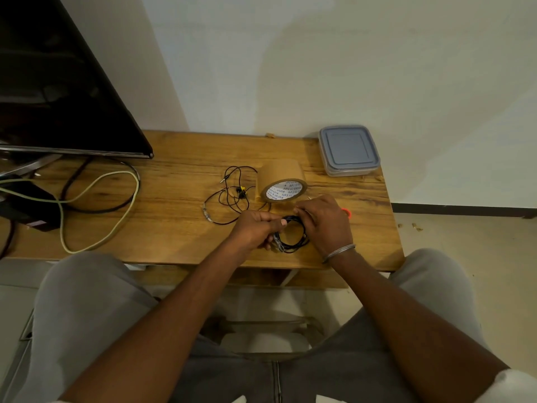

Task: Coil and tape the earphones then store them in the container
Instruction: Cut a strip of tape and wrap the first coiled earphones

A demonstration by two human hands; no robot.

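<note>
Left hand (255,228) & right hand (325,219) both pinched on coiled earphones (290,234), near front edge of surface (174,158). Risk: coil springing loose if either grip eases before tape (283,190) goes on. Container (348,149) at back right corner, lid on.

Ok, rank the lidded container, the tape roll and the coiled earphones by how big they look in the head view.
1. Lidded container, clearly the largest.
2. Tape roll.
3. Coiled earphones, held in both hands. These look close to the roll in size and are partly hidden, so that order is unsure.
</note>
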